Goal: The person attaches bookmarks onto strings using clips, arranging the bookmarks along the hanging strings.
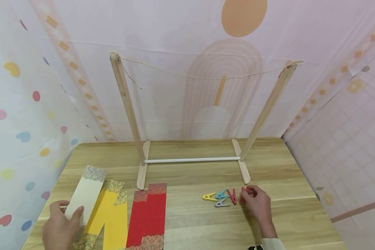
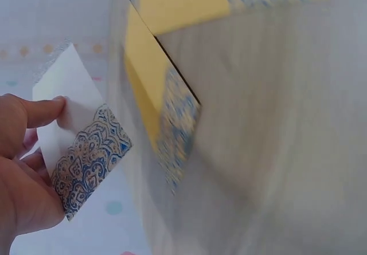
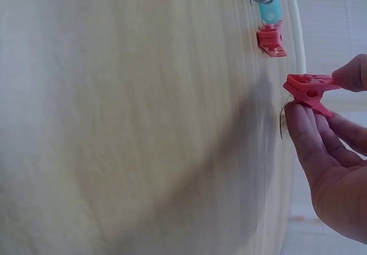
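In the head view my left hand (image 1: 61, 225) grips a white card strip (image 1: 85, 196) with patterned ends, thumb on its face and fingers behind. The left wrist view shows the strip's ornate blue-and-brown end (image 2: 92, 157) beside the thumb. Below and right of it lie yellow card strips (image 1: 115, 215) with patterned ends, one tilted up at its edge. My right hand (image 1: 258, 203) pinches a red clothespin (image 3: 312, 89) between thumb and fingers, over the table. Close to its left lie several clothespins: yellow (image 1: 209, 197), blue (image 1: 221, 194), grey (image 1: 222, 202) and another red (image 1: 232, 196).
Red card strips (image 1: 148, 215) lie at the front middle of the wooden table (image 1: 187, 180). Behind stands a wooden frame with two posts (image 1: 128, 111), a white crossbar (image 1: 192, 160) and a sagging string (image 1: 203, 77) tied between the post tops. Patterned cloth (image 1: 162, 114) hangs around the table.
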A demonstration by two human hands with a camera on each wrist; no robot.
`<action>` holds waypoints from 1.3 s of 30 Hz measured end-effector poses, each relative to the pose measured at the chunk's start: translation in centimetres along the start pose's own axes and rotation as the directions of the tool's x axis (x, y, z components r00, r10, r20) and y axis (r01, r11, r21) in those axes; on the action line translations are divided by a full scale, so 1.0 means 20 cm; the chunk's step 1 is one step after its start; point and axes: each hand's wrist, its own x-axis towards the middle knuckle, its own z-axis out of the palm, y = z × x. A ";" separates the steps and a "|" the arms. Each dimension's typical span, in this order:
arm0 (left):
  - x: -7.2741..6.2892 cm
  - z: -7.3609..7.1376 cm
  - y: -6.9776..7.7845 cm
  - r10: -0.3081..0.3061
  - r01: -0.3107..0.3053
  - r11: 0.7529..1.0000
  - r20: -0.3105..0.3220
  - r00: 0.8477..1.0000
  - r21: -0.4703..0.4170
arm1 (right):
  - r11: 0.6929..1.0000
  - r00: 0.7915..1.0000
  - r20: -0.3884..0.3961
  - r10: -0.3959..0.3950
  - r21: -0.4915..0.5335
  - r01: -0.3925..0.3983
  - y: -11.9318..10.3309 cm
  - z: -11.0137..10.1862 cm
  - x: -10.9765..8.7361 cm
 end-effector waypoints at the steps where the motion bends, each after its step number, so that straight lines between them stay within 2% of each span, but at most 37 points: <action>1: -0.01 0.00 0.02 0.018 -0.018 1.000 -0.020 1.000 -0.011 | 1.000 1.000 0.004 -0.002 0.004 0.002 0.00 0.00 0.00; 8: -0.04 -0.01 0.19 0.113 -0.130 0.986 -0.149 0.982 -0.106 | 0.999 0.999 -0.014 -0.048 0.013 0.049 -0.02 0.01 -0.01; 11: -0.05 -0.01 0.24 0.149 -0.174 0.976 -0.181 0.972 -0.133 | 0.998 0.998 -0.016 -0.054 0.011 0.054 -0.03 0.01 -0.01; 17: -0.07 0.02 0.35 0.239 -0.265 0.934 -0.134 0.962 -0.239 | 0.998 0.999 -0.022 -0.042 0.040 0.043 -0.03 0.02 0.00; 24: -0.06 0.05 0.47 0.351 -0.383 0.878 -0.156 0.923 -0.288 | 0.994 0.999 -0.014 -0.052 0.098 0.053 -0.06 0.03 0.00; 30: -0.05 0.05 0.57 0.391 -0.422 0.815 -0.160 0.906 -0.396 | 0.984 0.993 -0.038 -0.112 0.134 0.116 -0.09 0.03 0.00; 35: -0.04 0.04 0.65 0.372 -0.414 0.817 -0.183 0.910 -0.401 | 0.970 0.987 -0.052 -0.150 0.184 0.158 -0.12 0.03 0.00; 37: -0.03 0.03 0.68 0.373 -0.420 0.815 -0.192 0.908 -0.399 | 0.965 0.985 -0.062 -0.161 0.198 0.170 -0.13 0.03 0.00; 39: -0.01 0.03 0.71 0.388 -0.441 0.807 -0.212 0.897 -0.393 | 0.961 0.983 -0.072 -0.172 0.209 0.183 -0.15 0.03 0.01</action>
